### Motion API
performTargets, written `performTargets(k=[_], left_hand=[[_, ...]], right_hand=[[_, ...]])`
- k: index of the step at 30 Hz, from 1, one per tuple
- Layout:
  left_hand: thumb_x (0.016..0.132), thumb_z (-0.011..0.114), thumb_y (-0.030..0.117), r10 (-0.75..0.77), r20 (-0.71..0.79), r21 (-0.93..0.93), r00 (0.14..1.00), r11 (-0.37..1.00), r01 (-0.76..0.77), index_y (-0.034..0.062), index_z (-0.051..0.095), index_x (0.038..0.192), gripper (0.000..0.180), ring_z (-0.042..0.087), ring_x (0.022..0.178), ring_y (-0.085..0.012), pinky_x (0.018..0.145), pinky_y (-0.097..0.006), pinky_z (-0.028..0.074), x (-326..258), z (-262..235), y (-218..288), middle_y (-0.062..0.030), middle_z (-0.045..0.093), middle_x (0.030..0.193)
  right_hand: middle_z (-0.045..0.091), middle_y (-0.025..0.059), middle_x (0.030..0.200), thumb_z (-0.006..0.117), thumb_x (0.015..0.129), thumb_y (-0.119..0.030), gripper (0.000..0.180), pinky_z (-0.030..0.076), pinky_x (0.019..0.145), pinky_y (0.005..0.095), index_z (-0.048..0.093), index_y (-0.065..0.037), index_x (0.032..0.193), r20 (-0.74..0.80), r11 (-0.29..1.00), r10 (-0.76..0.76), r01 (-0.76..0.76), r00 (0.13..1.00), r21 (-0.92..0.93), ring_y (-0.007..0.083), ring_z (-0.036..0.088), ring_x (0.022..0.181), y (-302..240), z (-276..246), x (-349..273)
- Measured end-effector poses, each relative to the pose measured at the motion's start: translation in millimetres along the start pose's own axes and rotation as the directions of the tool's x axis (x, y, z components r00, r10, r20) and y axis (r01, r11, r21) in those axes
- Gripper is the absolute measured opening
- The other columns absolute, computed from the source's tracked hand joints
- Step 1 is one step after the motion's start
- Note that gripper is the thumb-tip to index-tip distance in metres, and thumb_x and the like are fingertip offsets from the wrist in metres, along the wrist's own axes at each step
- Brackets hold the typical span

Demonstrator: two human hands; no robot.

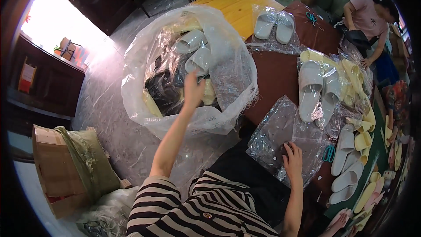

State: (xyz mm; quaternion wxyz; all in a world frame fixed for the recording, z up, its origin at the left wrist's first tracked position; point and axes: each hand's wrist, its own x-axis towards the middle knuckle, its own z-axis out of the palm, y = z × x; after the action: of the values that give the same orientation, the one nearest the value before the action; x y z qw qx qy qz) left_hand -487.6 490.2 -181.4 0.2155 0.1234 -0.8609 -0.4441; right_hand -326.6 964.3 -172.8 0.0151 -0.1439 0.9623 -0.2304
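Note:
Over a big white woven sack (131, 92), my left hand (193, 91) reaches in at the edge of a pair of light grey slippers (198, 60) in clear wrap. Its fingers are blurred, and whether they grip the slipper I cannot see. Dark wrapped footwear (162, 85) and pale yellow pieces (151, 103) fill the sack around it. My right hand (293, 160) lies on flat clear plastic bags (274, 127) at the table's near edge, fingers slightly bent and apart. Just beyond it is a bagged pair of grey slippers (311, 81).
Another bagged grey pair (275, 25) lies on the brown table cover (267, 70). Loose white slippers (346, 180), yellow slippers (363, 140) and teal scissors (329, 152) lie rightward. A co-worker (370, 22) bends at the far right. Cardboard boxes (59, 166) stand on the left floor.

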Motion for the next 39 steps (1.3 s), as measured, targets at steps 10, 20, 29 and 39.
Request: performTargets(k=[10, 20, 29, 39], left_hand=[[0.074, 0.080, 0.029, -0.446, 0.005, -0.054, 0.895, 0.894, 0.445, -0.0068, 0.059, 0.121, 0.062, 0.064, 0.098, -0.0337, 0.086, -0.046, 0.051, 83, 87, -71, -0.0211, 0.066, 0.112], [0.088, 0.065, 0.017, -0.420, 0.111, -0.752, 0.901, 0.558, 0.352, 0.0059, 0.053, 0.127, 0.042, 0.065, 0.097, -0.0238, 0.075, -0.031, 0.053, 129, -79, -124, -0.0118, 0.065, 0.114], [0.088, 0.065, 0.017, -0.281, 0.147, -0.871, 0.948, 0.418, 0.259, 0.0015, 0.053, 0.129, 0.046, 0.065, 0.103, -0.0277, 0.089, -0.042, 0.056, 77, -138, 45, -0.0133, 0.065, 0.118], [0.073, 0.069, 0.023, -0.235, 0.583, -0.629, 0.778, 0.476, 0.615, 0.0043, 0.059, 0.119, 0.051, 0.060, 0.097, -0.0228, 0.086, -0.043, 0.054, -56, 8, 124, -0.0072, 0.062, 0.108]], right_hand=[[0.054, 0.0122, 0.134, 0.071, 0.077, -0.006, 0.055, 0.044, 0.102, 0.0466, 0.061, -0.014, 0.131, -0.029, 0.991, 0.120, -0.121, 0.992, -0.050, 0.0358, 0.052, 0.120, 10, -8, -15], [0.053, 0.0090, 0.133, 0.073, 0.077, -0.010, 0.058, 0.047, 0.100, 0.0428, 0.058, -0.017, 0.132, -0.125, 1.000, -0.005, 0.008, 0.992, 0.029, 0.0321, 0.052, 0.117, 18, 20, -3], [0.055, 0.0096, 0.130, 0.072, 0.084, -0.013, 0.047, 0.050, 0.095, 0.0418, 0.059, -0.013, 0.129, -0.226, 0.992, 0.011, 0.018, 0.974, 0.123, 0.0326, 0.057, 0.112, 24, 23, -6], [0.049, 0.0092, 0.147, 0.047, 0.101, -0.057, 0.068, 0.045, 0.106, 0.0465, 0.038, -0.011, 0.151, 0.021, -0.366, 0.295, 0.093, 0.955, 0.926, 0.0294, 0.052, 0.131, -19, -99, -7]])
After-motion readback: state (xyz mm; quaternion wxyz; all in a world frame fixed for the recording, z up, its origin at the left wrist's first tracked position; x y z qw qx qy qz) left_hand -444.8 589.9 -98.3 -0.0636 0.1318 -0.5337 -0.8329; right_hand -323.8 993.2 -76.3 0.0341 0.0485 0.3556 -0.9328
